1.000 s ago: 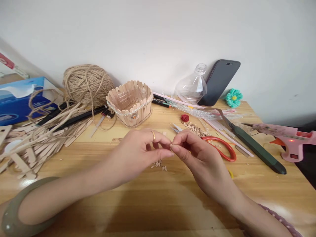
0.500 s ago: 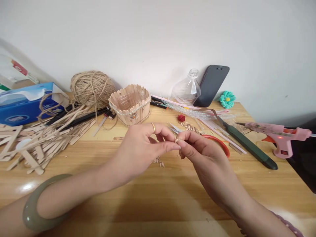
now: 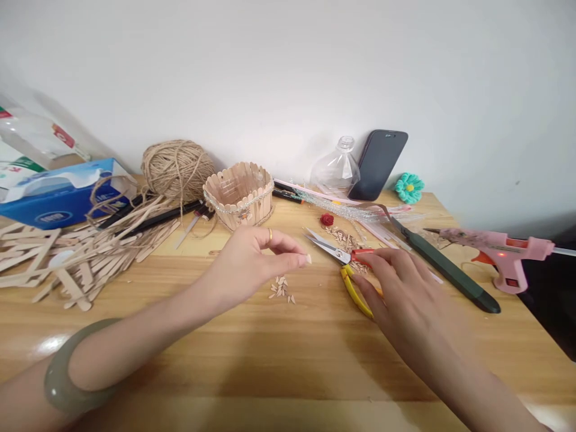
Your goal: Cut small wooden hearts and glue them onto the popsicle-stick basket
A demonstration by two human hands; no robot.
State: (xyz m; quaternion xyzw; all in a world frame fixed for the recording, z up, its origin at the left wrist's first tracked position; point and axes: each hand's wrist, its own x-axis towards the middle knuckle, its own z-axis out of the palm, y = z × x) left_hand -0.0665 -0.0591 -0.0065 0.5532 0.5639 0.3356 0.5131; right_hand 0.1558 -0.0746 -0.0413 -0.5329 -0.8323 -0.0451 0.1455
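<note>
My left hand (image 3: 256, 264) is closed in a pinch, with a small pale wooden chip (image 3: 308, 258) showing at the fingertips. To its right, my right hand (image 3: 405, 288) has its fingers on the red handle and its thumb by the yellow handle of a pair of scissors (image 3: 338, 252). The blades are slightly parted and point left toward the chip. Below my left fingertips lies a small group of cut wood pieces (image 3: 281, 288). More wood chips (image 3: 344, 239) lie behind the scissors, beside a red rose (image 3: 326, 219).
A stick basket (image 3: 240, 201) stands at the back near a ball of twine (image 3: 177, 171). Loose craft sticks (image 3: 67, 258) and a blue tissue box (image 3: 58, 195) are at left. At right are a dark green tool (image 3: 450, 267) and a pink glue gun (image 3: 513, 249) with a lit red light.
My hands have parted. My right hand has let go of the chip and moved right onto the scissors, while my left still pinches the chip. The camera view has shifted slightly.
</note>
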